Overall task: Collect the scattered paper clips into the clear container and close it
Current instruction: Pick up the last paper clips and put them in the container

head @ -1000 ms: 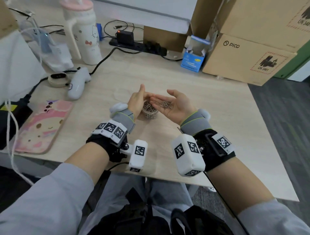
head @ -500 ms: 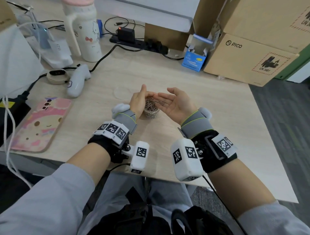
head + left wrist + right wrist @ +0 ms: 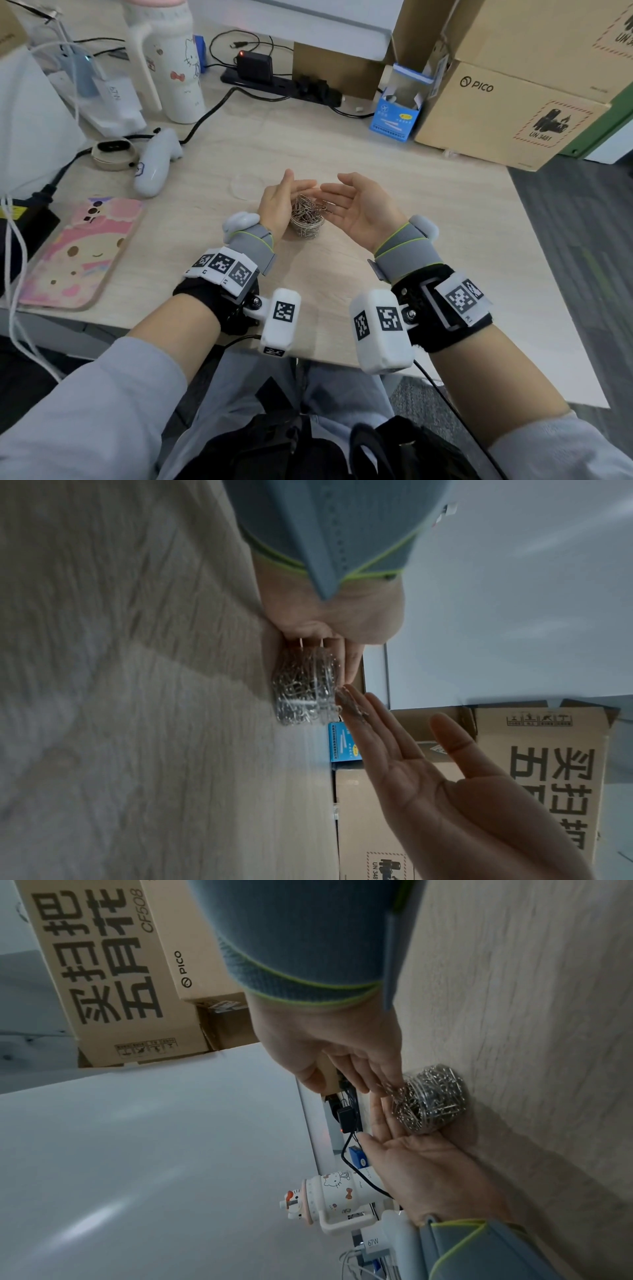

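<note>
- The clear container (image 3: pixel 307 222) stands upright on the desk (image 3: pixel 428 240), heaped with paper clips (image 3: pixel 306 209) above its rim; take it as the landmark.
- The left hand (image 3: pixel 278 202) stands on edge just left of the container, palm toward it, fingers straight and gripping nothing; it probably acts as a wall so clips cannot spill that way.
- The right hand (image 3: pixel 359 209) is just right of the container, palm up and tilted toward it, fingers straight and relaxed. A few clips slide off its fingertips (image 3: pixel 387 1083) onto the heap, so the tilt looks like a chute for pouring.
- Beyond the container and slightly left lies a clear round disc (image 3: pixel 247 186), likely the lid, flat and untouched; closing is not yet done.
- Far behind the container stands a small blue box (image 3: pixel 394 120).
- Against the picture a second earlier, the right palm held a loose pile of clips; now it is nearly bare and the heap in the container is taller. Both hands have kept their places beside it.
</note>
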{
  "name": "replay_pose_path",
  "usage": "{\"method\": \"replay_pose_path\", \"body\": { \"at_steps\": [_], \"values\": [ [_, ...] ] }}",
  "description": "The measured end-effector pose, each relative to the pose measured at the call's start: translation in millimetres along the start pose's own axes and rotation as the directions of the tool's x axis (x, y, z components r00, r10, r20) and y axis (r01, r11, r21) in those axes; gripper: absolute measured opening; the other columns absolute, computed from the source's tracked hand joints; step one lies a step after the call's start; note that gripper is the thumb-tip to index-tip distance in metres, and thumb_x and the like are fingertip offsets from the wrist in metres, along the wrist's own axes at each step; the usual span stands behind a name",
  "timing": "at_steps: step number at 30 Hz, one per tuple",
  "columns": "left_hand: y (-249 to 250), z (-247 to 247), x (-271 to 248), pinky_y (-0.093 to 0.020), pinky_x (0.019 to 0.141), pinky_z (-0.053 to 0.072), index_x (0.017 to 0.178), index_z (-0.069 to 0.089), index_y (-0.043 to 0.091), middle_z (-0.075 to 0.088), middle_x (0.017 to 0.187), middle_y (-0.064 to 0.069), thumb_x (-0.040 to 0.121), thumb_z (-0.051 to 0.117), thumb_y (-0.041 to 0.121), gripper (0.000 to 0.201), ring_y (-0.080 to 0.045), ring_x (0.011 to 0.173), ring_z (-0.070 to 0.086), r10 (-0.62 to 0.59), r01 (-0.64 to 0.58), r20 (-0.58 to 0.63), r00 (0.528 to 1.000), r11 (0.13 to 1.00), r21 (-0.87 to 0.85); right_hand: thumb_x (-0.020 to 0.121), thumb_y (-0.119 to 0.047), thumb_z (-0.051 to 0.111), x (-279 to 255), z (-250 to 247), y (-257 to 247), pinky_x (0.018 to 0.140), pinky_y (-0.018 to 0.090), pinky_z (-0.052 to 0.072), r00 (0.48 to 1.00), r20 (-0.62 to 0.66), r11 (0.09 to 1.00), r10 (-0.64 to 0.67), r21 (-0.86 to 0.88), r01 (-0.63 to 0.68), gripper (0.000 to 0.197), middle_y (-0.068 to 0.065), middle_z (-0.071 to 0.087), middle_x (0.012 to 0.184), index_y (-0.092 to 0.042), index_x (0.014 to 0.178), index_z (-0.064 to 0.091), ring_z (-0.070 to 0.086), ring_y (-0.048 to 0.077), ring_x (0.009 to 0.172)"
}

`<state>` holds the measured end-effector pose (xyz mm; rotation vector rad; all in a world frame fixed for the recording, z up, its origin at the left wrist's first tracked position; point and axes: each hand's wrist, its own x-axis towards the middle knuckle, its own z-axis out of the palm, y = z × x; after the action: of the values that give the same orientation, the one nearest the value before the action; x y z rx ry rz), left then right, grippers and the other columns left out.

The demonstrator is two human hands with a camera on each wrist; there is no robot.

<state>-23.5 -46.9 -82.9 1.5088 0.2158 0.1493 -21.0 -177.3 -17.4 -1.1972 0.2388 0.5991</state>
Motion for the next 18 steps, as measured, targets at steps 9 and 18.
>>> {"method": "replay_pose_path", "body": {
  "at_steps": [9,18],
  "values": [
    [-1.2,-11.9,-5.8,-0.021,0.094,0.047,0.124,0.051,-0.001,0.064,0.108,-0.015,0.094,0.045,0.003,0.031,0.009,0.077,0.064,0.046,-0.046,0.017,0.999,0.999,-0.013,0.097,-0.019,0.040,-1.3,4.2,3.4,0.093,0.026,0.045,0.997,0.011,0.992,-0.078,-0.100,0.079,0.024,0.010,0.062,0.100,-0.006,0.091,0.059,0.055,0.023,0.107],
    [-1.9,-21.8,-7.2,-0.024,0.088,0.052,0.113,0.060,0.007,0.067,0.105,0.008,0.083,0.063,0.000,0.032,0.006,0.074,0.066,0.091,-0.097,0.071,0.993,0.991,0.091,0.094,-0.004,0.045,2.0,-7.7,9.5,0.090,0.030,0.053,0.986,-0.030,0.980,-0.163,-0.121,0.158,0.018,0.019,0.065,0.099,0.003,0.097,0.060,0.065,0.027,0.092]
  ]
}}
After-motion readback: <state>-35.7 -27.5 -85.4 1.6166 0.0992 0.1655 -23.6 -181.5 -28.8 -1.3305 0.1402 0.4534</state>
